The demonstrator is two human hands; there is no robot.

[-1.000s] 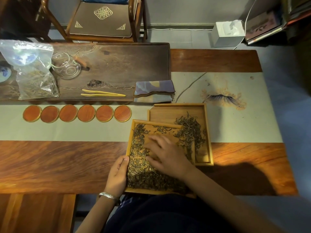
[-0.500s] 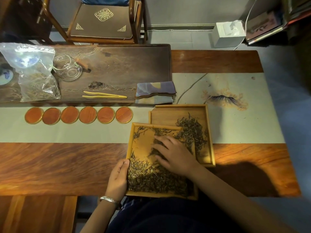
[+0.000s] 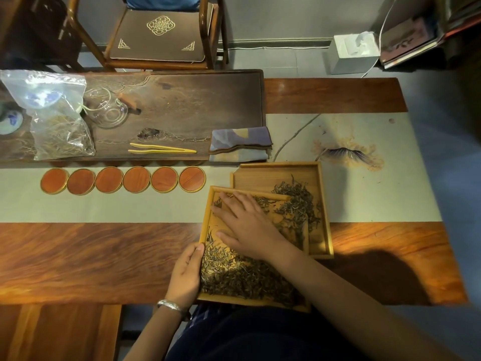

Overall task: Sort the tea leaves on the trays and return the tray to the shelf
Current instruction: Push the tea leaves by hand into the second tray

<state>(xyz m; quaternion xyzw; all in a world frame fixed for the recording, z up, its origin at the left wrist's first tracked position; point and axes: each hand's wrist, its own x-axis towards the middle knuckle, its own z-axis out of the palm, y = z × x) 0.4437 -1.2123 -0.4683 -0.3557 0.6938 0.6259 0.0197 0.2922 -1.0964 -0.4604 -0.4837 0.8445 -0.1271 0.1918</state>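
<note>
Two square bamboo trays overlap at the table's near edge. The near tray (image 3: 205,222) is tilted, its far edge resting on the far tray (image 3: 322,204). Dark tea leaves (image 3: 242,277) are heaped in the near tray's lower half, and another pile of leaves (image 3: 299,201) lies in the far tray. My left hand (image 3: 186,274) grips the near tray's left rim. My right hand (image 3: 247,225) lies flat with straight fingers on the near tray's upper floor, touching a few leaves.
Several round wooden coasters (image 3: 122,179) line the cloth runner left of the trays. Behind them a dark tea board (image 3: 195,105) carries bamboo tongs (image 3: 161,148), a glass pitcher (image 3: 108,110) and a plastic bag (image 3: 57,121). A folded cloth (image 3: 240,144) lies beside it; a chair (image 3: 158,40) stands beyond.
My right hand swept leaves down toward the near end of the tray, then moved back up to its top-left part. The upper floor of the tray is now mostly bare.
</note>
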